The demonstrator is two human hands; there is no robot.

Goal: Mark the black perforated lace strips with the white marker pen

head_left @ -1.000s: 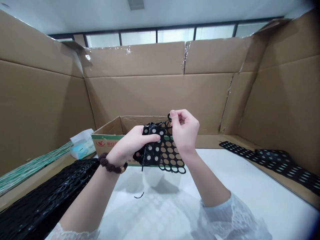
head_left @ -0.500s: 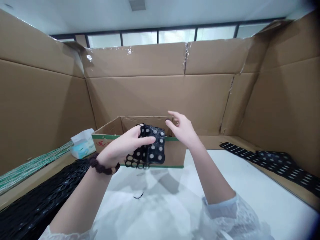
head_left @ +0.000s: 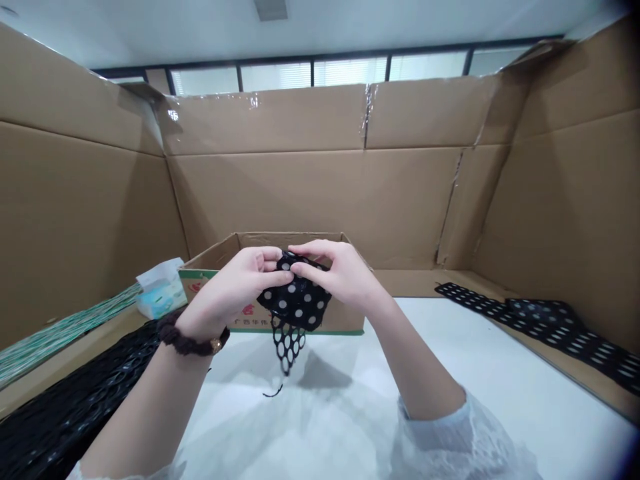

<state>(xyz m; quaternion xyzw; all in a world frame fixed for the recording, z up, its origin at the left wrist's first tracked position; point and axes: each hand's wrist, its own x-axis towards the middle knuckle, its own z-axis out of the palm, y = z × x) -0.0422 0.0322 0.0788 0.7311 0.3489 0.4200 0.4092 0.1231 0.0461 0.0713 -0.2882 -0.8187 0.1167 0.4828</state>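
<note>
Both hands grip a black sheet with rows of round pale dots or holes (head_left: 300, 303), held up before the small cardboard box. My left hand (head_left: 240, 280) pinches its upper left edge between thumb and fingers. At its upper right, my right hand (head_left: 345, 273) has thumb and fingers closed on the same sheet. A strip of black netting with round holes (head_left: 289, 347) dangles below it, over the white table. Whether the netting is joined to the sheet, I cannot tell. On the table beneath lies a thin black scrap (head_left: 273, 392).
The open cardboard box (head_left: 345, 320) stands behind my hands. Left are a tissue pack (head_left: 163, 293), green and white strands (head_left: 65, 333) and a pile of black netting (head_left: 75, 400). Perforated black strips (head_left: 565, 337) lie right. Tall cardboard walls (head_left: 310, 193) surround the white table (head_left: 360, 413).
My right hand has come in from the right and closed on the dotted sheet. The sheet has tilted, and the netting now hangs lower beneath it.
</note>
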